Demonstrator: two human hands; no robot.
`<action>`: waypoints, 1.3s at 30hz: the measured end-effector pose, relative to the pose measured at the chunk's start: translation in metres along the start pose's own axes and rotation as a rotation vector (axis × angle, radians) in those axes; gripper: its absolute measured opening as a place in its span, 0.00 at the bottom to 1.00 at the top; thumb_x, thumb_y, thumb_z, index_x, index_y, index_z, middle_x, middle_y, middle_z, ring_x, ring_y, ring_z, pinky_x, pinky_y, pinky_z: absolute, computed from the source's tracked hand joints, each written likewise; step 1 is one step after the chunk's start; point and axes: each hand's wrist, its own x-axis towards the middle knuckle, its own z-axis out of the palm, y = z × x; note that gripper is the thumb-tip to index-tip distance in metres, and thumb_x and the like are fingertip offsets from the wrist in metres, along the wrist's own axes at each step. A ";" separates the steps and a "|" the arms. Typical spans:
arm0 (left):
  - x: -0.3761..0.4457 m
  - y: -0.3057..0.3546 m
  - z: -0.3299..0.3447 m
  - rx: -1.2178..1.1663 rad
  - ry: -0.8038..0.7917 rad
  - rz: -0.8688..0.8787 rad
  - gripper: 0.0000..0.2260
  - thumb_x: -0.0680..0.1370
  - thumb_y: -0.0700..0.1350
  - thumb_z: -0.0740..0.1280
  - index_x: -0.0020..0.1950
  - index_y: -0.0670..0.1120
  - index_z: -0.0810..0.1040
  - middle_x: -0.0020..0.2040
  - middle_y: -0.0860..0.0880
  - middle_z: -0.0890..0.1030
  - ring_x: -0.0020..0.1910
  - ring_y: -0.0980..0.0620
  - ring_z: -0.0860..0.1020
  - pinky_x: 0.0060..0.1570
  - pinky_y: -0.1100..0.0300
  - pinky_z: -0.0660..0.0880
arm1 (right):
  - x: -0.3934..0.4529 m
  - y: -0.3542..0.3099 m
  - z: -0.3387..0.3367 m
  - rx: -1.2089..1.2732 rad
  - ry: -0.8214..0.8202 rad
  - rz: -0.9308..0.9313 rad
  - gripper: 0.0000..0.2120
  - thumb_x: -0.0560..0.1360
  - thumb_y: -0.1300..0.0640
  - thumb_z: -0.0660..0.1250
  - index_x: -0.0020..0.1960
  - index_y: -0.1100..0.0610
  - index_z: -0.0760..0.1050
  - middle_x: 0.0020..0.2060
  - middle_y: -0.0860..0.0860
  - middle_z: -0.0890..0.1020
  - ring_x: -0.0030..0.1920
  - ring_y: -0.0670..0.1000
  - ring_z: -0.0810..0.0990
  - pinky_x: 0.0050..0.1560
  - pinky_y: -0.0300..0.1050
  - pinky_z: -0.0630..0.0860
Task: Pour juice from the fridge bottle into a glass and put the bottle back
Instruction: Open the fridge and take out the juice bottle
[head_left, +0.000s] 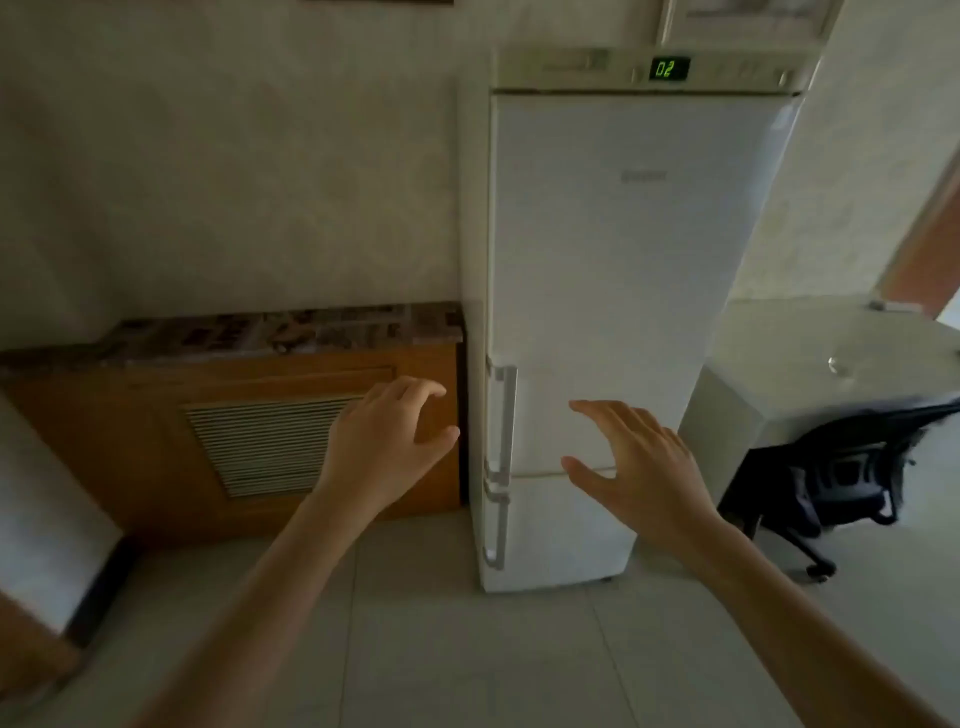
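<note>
A tall white fridge (613, 249) stands ahead with both doors closed and a green "02" on its top panel. Its upper door handle (503, 423) runs down the left edge, with a lower handle (496, 525) beneath it. My left hand (387, 439) is raised with fingers spread, a short way left of the upper handle and not touching it. My right hand (636, 460) hovers open in front of the fridge where the two doors meet. A clear glass (839, 364) stands on the white table at the right. No juice bottle is in sight.
A wooden radiator cover (156, 441) with a slatted grille and a dark stone top sits left of the fridge. A white table (789, 353) stands to the right, with a black office chair (841, 478) beside it. Pale floor tiles lie in front.
</note>
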 end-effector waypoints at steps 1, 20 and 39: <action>0.004 -0.006 0.008 -0.004 -0.018 -0.008 0.20 0.75 0.60 0.63 0.64 0.54 0.70 0.63 0.56 0.74 0.62 0.56 0.71 0.54 0.58 0.69 | 0.007 0.004 0.009 0.000 -0.012 -0.001 0.26 0.74 0.42 0.63 0.70 0.48 0.62 0.66 0.45 0.72 0.63 0.48 0.70 0.59 0.45 0.66; 0.182 -0.100 0.173 -0.045 -0.256 0.074 0.20 0.75 0.58 0.62 0.65 0.53 0.69 0.62 0.55 0.75 0.60 0.56 0.72 0.56 0.53 0.73 | 0.211 0.075 0.160 -0.051 -0.259 0.083 0.26 0.75 0.43 0.62 0.69 0.50 0.63 0.65 0.47 0.72 0.63 0.50 0.71 0.62 0.49 0.68; 0.374 -0.139 0.223 -0.610 0.140 0.527 0.35 0.75 0.54 0.69 0.74 0.39 0.57 0.73 0.40 0.63 0.72 0.48 0.62 0.68 0.57 0.64 | 0.318 0.061 0.242 -0.024 -0.372 0.528 0.19 0.74 0.39 0.62 0.61 0.47 0.71 0.55 0.47 0.79 0.53 0.49 0.78 0.50 0.45 0.74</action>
